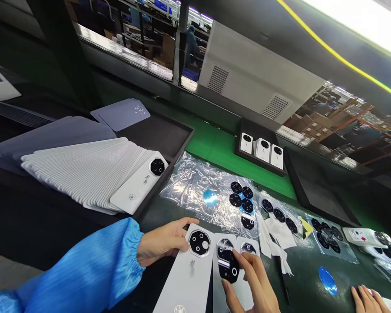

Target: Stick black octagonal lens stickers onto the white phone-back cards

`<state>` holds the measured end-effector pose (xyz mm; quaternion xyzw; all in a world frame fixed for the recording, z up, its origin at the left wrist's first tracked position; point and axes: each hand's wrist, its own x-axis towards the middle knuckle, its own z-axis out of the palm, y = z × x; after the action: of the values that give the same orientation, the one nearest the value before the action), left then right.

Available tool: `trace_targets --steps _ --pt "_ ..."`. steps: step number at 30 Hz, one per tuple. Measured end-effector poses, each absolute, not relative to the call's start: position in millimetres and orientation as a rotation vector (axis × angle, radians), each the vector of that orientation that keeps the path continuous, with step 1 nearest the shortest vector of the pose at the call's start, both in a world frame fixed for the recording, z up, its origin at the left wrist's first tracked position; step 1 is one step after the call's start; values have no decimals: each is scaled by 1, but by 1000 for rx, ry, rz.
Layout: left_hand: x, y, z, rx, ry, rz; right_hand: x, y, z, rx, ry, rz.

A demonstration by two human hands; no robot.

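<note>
My left hand (163,241), in a blue sleeve (94,265), grips the upper left edge of a white phone back panel (187,284). That panel has a black round camera area with ring-shaped openings at its top. In my right hand (256,282) a glossy black camera lens cover (228,270) is pinched between thumb and fingers. It hovers over or touches a second white panel (220,293); which, I cannot tell. A third panel (247,248) lies to the right, partly hidden by my right hand.
A fanned stack of white panels (81,169) lies left on a dark tray (169,134). Lens covers (241,195) sit on clear plastic film (192,178). White peeled strips (276,232) lie right. A black tray (263,163) holds panels behind. Another person's hand (366,300) is at lower right.
</note>
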<state>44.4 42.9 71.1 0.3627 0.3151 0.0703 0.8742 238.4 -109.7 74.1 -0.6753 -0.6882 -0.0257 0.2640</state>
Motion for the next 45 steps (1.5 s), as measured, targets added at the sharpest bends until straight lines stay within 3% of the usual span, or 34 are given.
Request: trace_targets --steps 25,45 --pt "48 34 55 921 415 261 233 -100 71 -1708 -1919 -80" --pt "49 36 54 912 523 220 237 -99 63 -1699 -1879 -132"
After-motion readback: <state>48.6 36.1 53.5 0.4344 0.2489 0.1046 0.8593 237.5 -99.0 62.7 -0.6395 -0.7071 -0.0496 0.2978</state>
